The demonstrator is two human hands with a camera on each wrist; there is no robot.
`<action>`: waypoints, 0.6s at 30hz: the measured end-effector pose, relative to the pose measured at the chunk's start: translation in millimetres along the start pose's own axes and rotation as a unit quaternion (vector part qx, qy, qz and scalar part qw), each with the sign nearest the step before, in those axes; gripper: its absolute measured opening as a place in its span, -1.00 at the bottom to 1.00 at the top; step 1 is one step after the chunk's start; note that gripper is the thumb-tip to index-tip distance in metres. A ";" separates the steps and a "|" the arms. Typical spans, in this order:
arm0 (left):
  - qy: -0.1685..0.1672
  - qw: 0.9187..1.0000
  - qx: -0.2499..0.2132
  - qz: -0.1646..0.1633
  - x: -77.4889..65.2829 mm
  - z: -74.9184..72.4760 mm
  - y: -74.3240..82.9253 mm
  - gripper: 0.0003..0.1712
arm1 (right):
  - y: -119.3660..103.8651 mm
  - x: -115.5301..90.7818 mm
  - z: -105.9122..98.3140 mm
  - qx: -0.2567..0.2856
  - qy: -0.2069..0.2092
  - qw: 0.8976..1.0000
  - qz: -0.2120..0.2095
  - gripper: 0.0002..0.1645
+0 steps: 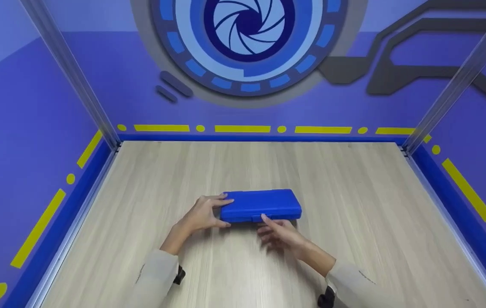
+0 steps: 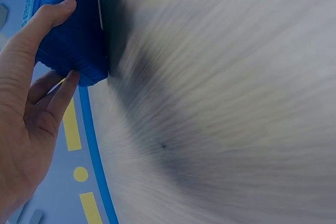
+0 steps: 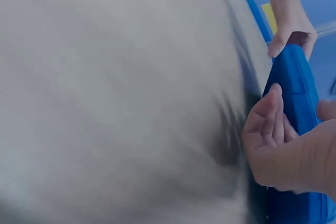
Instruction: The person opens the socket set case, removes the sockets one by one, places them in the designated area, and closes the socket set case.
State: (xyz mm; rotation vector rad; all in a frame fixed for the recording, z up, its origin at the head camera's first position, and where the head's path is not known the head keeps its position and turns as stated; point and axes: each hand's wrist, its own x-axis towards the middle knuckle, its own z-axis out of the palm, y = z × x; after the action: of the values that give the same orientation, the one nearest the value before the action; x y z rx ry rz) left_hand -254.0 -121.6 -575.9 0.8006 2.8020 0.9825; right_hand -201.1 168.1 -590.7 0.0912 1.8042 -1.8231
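Pale wood-grain table (image 1: 354, 192); flat rectangular blue plastic case (image 1: 264, 201) just below frame centre. My left fingers (image 2: 63, 95) grip its left end, right fingers (image 3: 269, 106) pinch its front edge. Uneven grip could tilt or drop it.

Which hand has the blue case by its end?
The left hand: its thumb and fingers grip the left end of the blue case. The right hand is at the front latch instead.
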 end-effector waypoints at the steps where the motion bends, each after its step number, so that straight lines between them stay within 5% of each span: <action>1: 0.001 1.000 0.001 0.002 -0.1 0.3 0.0 -0.20 | 0.5 2.8 0.4 0.013 0.012 1.000 0.015 -0.06; 9: -0.001 1.000 0.002 0.006 -1.4 1.9 0.7 -0.20 | -5.2 0.0 13.4 0.080 0.104 0.988 0.085 0.00; 18: 0.014 1.000 0.010 0.019 1.4 0.7 -0.4 -0.20 | -10.9 -2.8 19.6 0.061 0.154 0.983 0.078 -0.06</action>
State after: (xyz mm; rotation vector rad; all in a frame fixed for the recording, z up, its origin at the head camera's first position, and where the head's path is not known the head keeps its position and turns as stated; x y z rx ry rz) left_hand -255.2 -120.8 -576.5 0.8510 2.8356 0.9805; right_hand -197.0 149.9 -577.9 0.5736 1.8271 -1.8838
